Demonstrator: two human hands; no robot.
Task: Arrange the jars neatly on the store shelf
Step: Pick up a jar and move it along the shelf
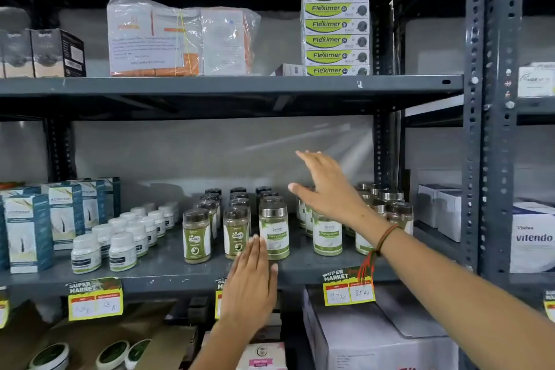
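Several product groups sitting along the middle shelf (168, 272): at far left, teal cartons (28, 231), then small white-capped bottles (120, 245) running back in rows. Further right, standing in columns, dark-lidded jars with green labels (196, 236), fronts roughly level. Just beside them, standing slightly forward of its neighbours, a silver-lidded jar (274, 228). Reaching up from below, left hand (250, 282) with fingers straight and pressed together, flat palm hovering at the lower left of that jar, touching or nearly so, hard to tell which. Spreading above the next cluster of silver-lidded jars (327, 234), right hand (326, 189) with fingers apart and extended, gripping nothing, wrist crossing in front of the rightmost jars (399, 213). Judging by this, lining-up step under way: squaring the fronts and closing gaps between columns. Probably calling next for nudging the forward jar back into line, then gathering the looser right cluster into straight rows, pushing gently to avoid toppling the tall jars.
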